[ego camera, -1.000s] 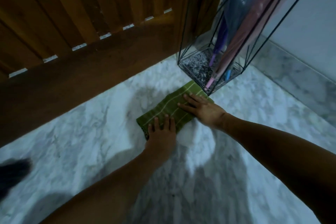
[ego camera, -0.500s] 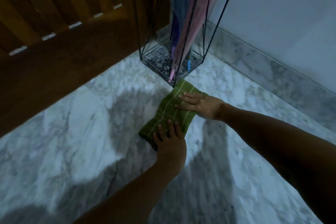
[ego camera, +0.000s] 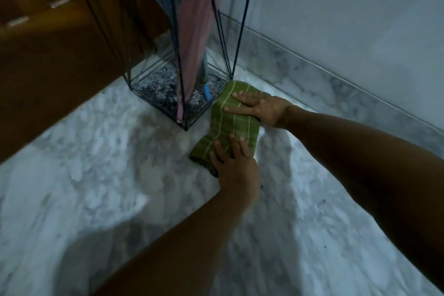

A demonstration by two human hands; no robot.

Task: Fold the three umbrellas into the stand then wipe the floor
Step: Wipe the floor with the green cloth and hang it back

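From the head view, a folded green cloth [ego camera: 231,125] with pale stripes is lying flat on the marble floor [ego camera: 120,187], its far corner touching the near right edge of the wire umbrella stand [ego camera: 177,94]. The left hand [ego camera: 236,163] is pressing on the cloth's near end and the right hand [ego camera: 262,108] is pressing on its far end; both sets of fingers are lying straight and flat on the fabric, gripping nothing. The folded umbrellas [ego camera: 192,31] are standing upright inside the stand, tips down on its dark speckled base.

The cloth is looking soft, light and limp, so it is likely bunching or sliding out from under the palms unless pressure is being spread across it. Flat palms on the two ends, as now, seem the best hold; a pinch at an edge would only be unfolding it.

The stand looks light and open-framed, so a hard push against its corner could be shifting or tipping it. The marble skirting [ego camera: 336,84] and wall [ego camera: 348,7] are closing off the right, and the wooden door [ego camera: 60,60] is bounding the left behind the stand. Open floor is lying toward the person and to the near left, which is giving the freest room for sweeping strokes.
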